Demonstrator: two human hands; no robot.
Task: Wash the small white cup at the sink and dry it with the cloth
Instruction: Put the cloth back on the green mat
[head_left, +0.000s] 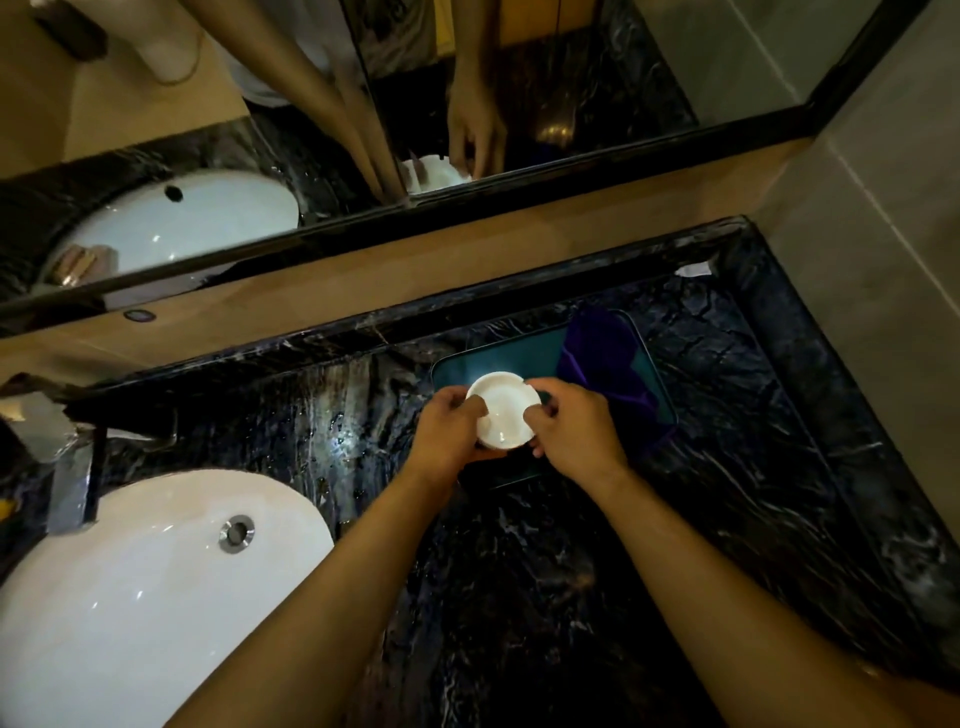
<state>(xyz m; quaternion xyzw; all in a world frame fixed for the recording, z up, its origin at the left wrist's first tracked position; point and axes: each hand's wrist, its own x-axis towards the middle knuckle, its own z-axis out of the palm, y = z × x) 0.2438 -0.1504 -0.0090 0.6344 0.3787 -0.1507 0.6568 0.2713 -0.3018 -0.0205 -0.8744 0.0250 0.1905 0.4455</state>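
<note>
The small white cup (503, 410) is held between both hands above the teal tray (493, 361) on the dark marble counter. My left hand (451, 434) grips its left side, thumb on the rim. My right hand (574, 428) holds its right side, fingers curled over the rim. The cup's opening faces up and looks empty. A purple cloth (605, 361) lies crumpled on the right half of the tray, just behind my right hand. The white oval sink (130, 587) is at the lower left, apart from the cup.
A chrome tap (70, 478) stands at the sink's left back edge, and the drain (236, 532) shows in the bowl. A mirror (363, 130) runs along the back wall. A grey tiled wall (883, 260) closes the counter on the right. Dark marble counter (519, 571) lies between my forearms.
</note>
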